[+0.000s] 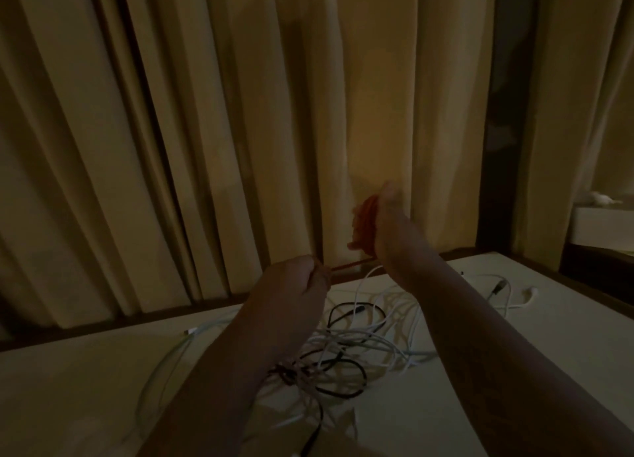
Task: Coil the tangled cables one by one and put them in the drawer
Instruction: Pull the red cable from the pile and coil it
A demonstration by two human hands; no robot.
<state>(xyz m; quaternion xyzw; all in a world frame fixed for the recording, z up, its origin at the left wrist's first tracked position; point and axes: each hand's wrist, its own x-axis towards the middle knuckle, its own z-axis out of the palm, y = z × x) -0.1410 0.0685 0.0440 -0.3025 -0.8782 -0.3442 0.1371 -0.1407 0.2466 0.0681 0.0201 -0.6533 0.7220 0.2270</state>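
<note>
Cables lie heaped in a tangle on the pale table, thin white leads crossing and looping over a black cable, right between the person's two forearms. Both hands are lifted clear of the heap. The right hand is the higher one, up in front of the curtains, and it grips the orange cable, which is bunched in loops against its palm side; the motion blur keeps me from making out each finger. From that bunch a straight stretch of the same orange line runs down and to the left to the left hand, whose thumb and fingertips are drawn together and pinch it, the rest of the fingers curled in. Off to the right of the heap, a separate white cable with a dark plug end lies on the table near its far edge. The room is dim and the finer detail is lost.
</note>
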